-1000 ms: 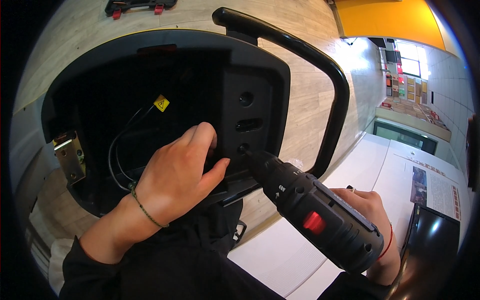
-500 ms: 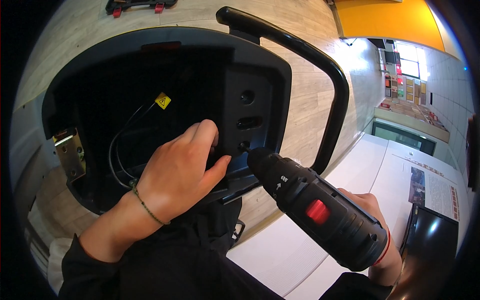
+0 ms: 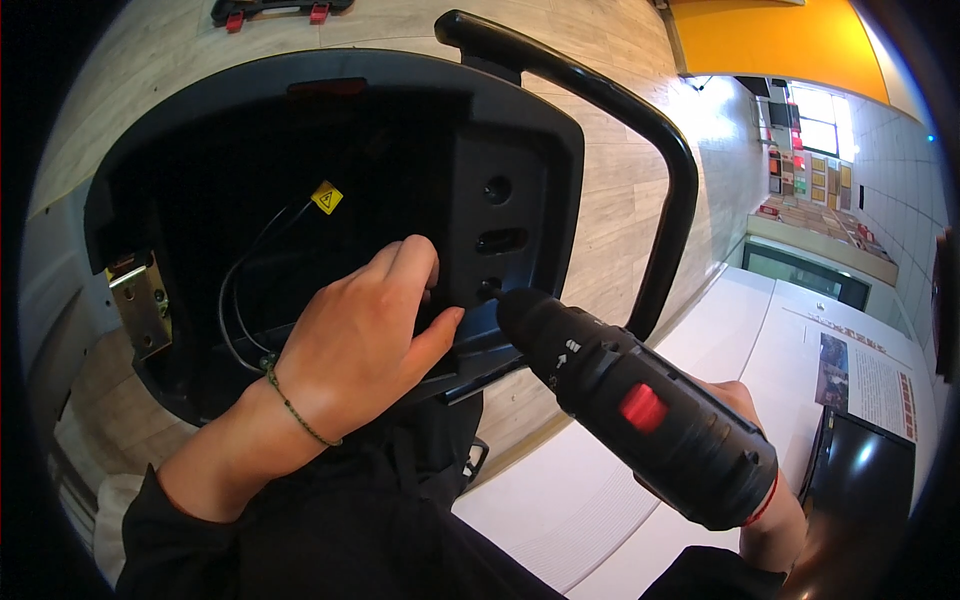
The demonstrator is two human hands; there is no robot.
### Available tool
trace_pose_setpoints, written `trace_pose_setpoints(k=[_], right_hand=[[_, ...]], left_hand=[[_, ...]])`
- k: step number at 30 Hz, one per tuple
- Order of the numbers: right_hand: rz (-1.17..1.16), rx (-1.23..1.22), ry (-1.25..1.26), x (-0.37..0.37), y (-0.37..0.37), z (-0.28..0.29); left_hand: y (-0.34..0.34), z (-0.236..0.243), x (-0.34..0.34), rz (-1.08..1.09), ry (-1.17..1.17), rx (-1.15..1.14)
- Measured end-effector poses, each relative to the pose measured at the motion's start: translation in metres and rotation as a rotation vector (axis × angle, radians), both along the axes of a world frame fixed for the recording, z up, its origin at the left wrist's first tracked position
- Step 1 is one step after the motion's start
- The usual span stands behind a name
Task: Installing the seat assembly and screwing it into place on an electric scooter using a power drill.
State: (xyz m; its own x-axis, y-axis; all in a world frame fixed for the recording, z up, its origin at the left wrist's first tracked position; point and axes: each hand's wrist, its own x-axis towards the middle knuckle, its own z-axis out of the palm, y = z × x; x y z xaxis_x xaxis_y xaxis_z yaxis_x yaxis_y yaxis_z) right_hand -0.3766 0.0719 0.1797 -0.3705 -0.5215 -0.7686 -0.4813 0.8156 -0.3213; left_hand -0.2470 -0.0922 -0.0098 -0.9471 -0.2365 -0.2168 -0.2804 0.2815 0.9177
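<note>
A black plastic housing [image 3: 330,72], open like a shallow tub, lies before me with a raised panel [image 3: 508,215] on its right side. Two round holes and one slot show in that panel. My left hand [image 3: 352,318] is closed over the panel's inner edge; its thumb lies toward the lowest hole and its fingertips are hidden. In my right hand [image 3: 738,405], mostly covered by the tool's body, is a black cordless drill [image 3: 640,415] with a red switch. Its chuck points at the lowest hole [image 3: 489,288]; the bit's tip is hard to see.
A bent black tube handle [image 3: 683,200] runs along the housing's right. Inside lie a thin cable [image 3: 226,295] with a yellow warning tag [image 3: 327,197] and a metal bracket [image 3: 142,308]. A white cabinet [image 3: 690,340] stands at right, a tool case [image 3: 275,10] on the floor.
The drill has shifted and turned slightly, its rear end rising a little while its chuck stays by the lowest hole. My left hand keeps its place.
</note>
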Motion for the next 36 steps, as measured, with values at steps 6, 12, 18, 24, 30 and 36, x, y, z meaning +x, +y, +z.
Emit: trace_pose_setpoints(k=[6, 12, 18, 24, 30, 36], right_hand=[[-0.035, 0.075, -0.016, -0.002, 0.004, 0.003], [-0.234, -0.038, -0.156, -0.007, 0.02, -0.001], [-0.056, -0.121, -0.035, -0.012, 0.022, -0.006], [0.147, -0.185, -0.017, -0.038, 0.001, -0.01], [0.253, -0.075, 0.021, -0.042, -0.015, 0.002], [0.108, -0.012, -0.122, -0.051, -0.018, -0.005]], left_hand=[[0.0, -0.001, 0.001, 0.011, 0.02, 0.0], [0.001, -0.001, 0.0, 0.029, 0.038, 0.009], [0.002, -0.002, 0.0, 0.035, 0.025, 0.011], [0.001, -0.002, 0.0, 0.045, 0.021, 0.008], [-0.002, -0.003, 0.0, 0.031, -0.009, 0.043], [-0.002, -0.002, 0.0, -0.007, -0.017, 0.037]])
